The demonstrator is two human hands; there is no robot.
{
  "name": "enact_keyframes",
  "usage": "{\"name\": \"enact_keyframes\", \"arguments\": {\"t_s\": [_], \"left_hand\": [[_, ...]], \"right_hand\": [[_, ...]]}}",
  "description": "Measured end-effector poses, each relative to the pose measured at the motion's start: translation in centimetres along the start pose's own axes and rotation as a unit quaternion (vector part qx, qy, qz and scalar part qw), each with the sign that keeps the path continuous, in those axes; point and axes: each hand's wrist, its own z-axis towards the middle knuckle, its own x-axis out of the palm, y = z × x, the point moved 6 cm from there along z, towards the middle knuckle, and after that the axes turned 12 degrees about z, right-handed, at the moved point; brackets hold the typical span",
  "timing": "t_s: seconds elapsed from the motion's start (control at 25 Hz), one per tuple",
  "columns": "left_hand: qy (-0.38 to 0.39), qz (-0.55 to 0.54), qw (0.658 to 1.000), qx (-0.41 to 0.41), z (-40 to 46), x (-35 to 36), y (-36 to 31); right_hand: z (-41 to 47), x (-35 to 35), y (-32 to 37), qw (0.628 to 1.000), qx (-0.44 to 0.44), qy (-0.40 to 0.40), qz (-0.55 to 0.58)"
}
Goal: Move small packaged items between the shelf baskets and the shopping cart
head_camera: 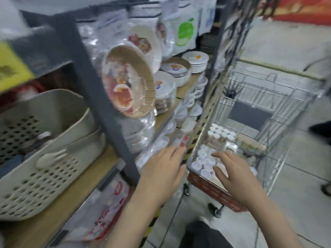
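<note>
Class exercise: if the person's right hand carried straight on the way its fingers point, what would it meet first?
Probably the small white-lidded cups in the near end of the shopping cart; the right hand already hovers over them, fingers spread, though blur hides the depth.

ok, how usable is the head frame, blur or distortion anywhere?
Head view: heavy motion blur on the grey shelf upright and perforated beige plastic baskets; wide-angle bending of the wire shopping cart; left hand and right hand fairly sharp, small white-lidded tubs soft; even lighting, no harsh glare.

Pale, seemingly tiled floor [295,42]; grey shelving [93,83].
</note>
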Motion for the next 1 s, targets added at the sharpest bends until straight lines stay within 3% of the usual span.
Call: {"name": "enact_keyframes", "arguments": {"t_s": [0.28,0.52,1.0], "left_hand": [[0.147,-0.089,0.985,-0.027,9.1,10.3,-4.7],[0.284,-0.095,0.953,-0.042,14.6,19.3,-7.4],[0.371,-0.092,0.924,0.009,28.5,29.0,-11.7]], "right_hand": [[-2.5,-2.3,-15.4,0.978,0.201,0.044,0.034],[-3.8,-3.7,-26.2,0.946,0.309,0.069,0.069],[1.5,-2.3,-35.9,0.9,0.402,0.099,0.135]]}}
